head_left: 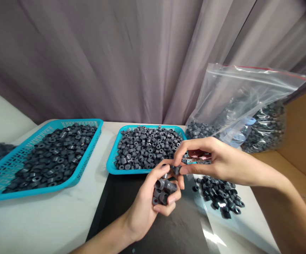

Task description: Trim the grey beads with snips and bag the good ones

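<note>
My left hand (149, 197) is closed around several dark grey plastic bushings (163, 194), short hollow cylinders cupped in the palm and fingers. Its thumb and fingertips reach up to meet my right hand (200, 158). Between the right thumb and forefinger is one dark grey bushing (176, 170). A slim tool with a shiny metal tip and reddish parts (199, 157) lies within the curl of the right hand; its kind is partly hidden. Both hands are above a black mat (142, 233), just in front of a blue basket (110, 160) full of similar bushings.
A second blue basket (75, 181) of dark rings stands left. On the right lies a loose pile of bushings (222, 195). Behind it stands a clear zip bag (222, 88) with parts inside, beside a cardboard box (304, 123). A grey curtain (110, 60) hangs behind.
</note>
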`<action>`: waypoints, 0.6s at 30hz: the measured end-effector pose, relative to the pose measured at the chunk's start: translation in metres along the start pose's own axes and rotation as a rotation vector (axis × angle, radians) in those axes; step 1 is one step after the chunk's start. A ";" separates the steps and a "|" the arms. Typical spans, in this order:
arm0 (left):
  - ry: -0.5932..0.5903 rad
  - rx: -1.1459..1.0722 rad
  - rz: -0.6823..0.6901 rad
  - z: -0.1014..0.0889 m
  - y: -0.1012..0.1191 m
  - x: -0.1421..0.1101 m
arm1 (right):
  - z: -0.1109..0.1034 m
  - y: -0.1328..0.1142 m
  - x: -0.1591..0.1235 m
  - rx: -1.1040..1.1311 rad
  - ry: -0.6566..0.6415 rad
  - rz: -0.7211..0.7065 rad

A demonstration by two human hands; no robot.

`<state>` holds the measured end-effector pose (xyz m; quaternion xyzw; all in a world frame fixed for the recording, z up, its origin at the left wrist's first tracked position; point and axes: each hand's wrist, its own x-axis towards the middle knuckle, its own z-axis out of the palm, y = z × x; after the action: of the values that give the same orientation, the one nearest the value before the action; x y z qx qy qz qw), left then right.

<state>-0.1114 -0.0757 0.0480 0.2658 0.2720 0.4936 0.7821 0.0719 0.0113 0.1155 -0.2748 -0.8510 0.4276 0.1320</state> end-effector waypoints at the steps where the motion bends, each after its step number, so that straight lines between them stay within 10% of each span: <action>1: 0.011 -0.004 0.000 0.000 0.000 0.000 | 0.000 0.000 0.000 -0.003 0.004 0.002; 18: 0.149 0.139 0.068 0.003 0.001 0.003 | 0.000 0.006 0.007 0.073 0.005 -0.032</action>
<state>-0.1088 -0.0725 0.0506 0.2911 0.3536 0.5183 0.7222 0.0681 0.0181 0.1104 -0.2572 -0.8388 0.4555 0.1511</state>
